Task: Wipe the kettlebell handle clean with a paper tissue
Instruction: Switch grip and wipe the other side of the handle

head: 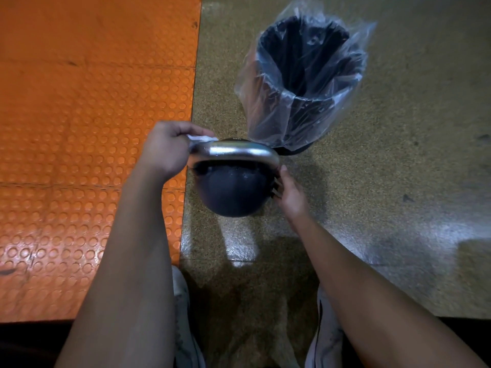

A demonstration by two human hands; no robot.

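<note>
**Gym floor, two surfaces**

Orange rubber matting (87, 123) with raised round studs covers the left side. Beside it, along a straight seam, lies speckled tan flooring (398, 128), glossy with pale glare patches. A black waste bin (305, 57) lined with a clear plastic bag (255, 102) stands on the tan part.

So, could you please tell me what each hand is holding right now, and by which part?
The left hand grips the paper tissue, wrapped over the left end of the kettlebell handle. The right hand steadies the kettlebell at its right side, below the handle.
</note>
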